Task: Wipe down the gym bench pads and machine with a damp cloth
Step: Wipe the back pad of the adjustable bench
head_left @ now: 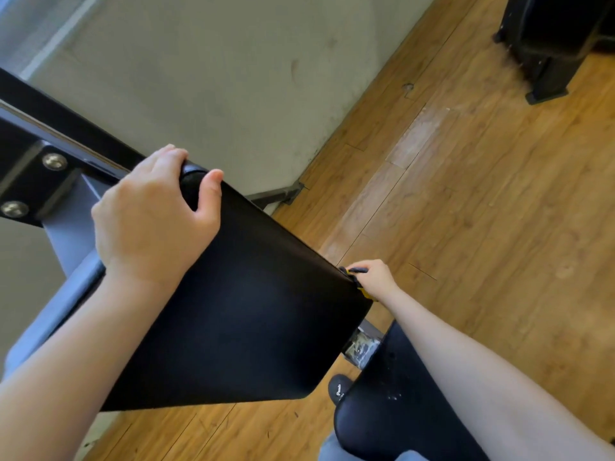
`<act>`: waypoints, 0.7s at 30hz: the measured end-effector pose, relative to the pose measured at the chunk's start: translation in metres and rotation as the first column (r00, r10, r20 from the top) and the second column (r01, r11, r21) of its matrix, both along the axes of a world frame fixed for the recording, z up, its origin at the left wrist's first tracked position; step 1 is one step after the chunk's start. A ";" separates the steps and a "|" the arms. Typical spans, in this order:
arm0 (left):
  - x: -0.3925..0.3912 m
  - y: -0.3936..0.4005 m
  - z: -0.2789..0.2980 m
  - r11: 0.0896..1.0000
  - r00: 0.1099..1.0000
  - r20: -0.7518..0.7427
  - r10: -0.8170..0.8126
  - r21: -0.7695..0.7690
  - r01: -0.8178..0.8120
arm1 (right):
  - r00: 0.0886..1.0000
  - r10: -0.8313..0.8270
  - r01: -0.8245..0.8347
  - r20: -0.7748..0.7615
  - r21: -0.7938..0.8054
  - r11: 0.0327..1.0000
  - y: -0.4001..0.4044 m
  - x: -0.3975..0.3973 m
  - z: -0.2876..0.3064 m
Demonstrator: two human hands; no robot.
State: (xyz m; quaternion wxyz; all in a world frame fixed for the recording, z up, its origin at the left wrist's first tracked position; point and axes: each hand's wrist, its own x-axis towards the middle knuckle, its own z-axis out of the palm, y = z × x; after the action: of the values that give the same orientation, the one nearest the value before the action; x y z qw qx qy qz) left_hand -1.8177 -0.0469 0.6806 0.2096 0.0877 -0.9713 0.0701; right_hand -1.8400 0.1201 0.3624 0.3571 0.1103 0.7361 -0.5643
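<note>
A long black back pad [253, 311] of the gym bench slants across the middle of the view. My left hand [156, 214] grips its upper end, fingers curled over the top edge and thumb on the face. My right hand [374, 277] is at the pad's right edge, lower down, holding a small yellow and black cloth [357, 281] against that edge. Most of the cloth is hidden behind the pad and my fingers. A second black pad, the seat [396, 410], lies at the bottom right under my right forearm.
The grey steel frame [71, 241] with two bolts on a black bracket [33, 184] runs along the left. Behind stands a beige wall [216, 78]. Wooden floor [482, 211] spreads to the right, with a black machine base [559, 51] at the top right.
</note>
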 end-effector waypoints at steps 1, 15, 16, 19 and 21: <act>0.000 0.000 0.000 1.000 1.000 0.000 0.003 0.002 -0.003 | 0.999 0.003 -0.006 0.034 0.079 0.997 0.004 0.002 -0.008; 0.001 0.006 0.010 0.997 0.999 0.052 0.000 0.076 -0.004 | 0.855 -0.259 -0.134 -0.448 -0.675 0.726 -0.042 -0.039 0.266; 0.002 0.006 0.011 0.994 0.999 0.054 0.004 0.113 -0.010 | 0.806 -0.299 -0.170 -0.511 -0.683 0.710 -0.050 -0.043 0.281; 0.003 0.007 0.014 0.980 0.999 0.038 0.013 0.198 -0.021 | 0.705 -0.333 -0.205 -0.626 -0.630 0.749 -0.070 -0.047 0.292; 0.003 0.008 0.013 0.978 0.999 0.024 0.023 0.208 -0.027 | 0.710 -0.324 -0.170 -0.625 -0.599 0.782 -0.070 -0.044 0.266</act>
State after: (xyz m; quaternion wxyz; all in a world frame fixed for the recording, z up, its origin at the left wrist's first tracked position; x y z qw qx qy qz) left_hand -1.8151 -0.0391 0.6937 0.1881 0.1205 -0.9743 -0.0283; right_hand -1.8843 0.0504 0.6289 0.0417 -0.2018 0.5823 -0.7864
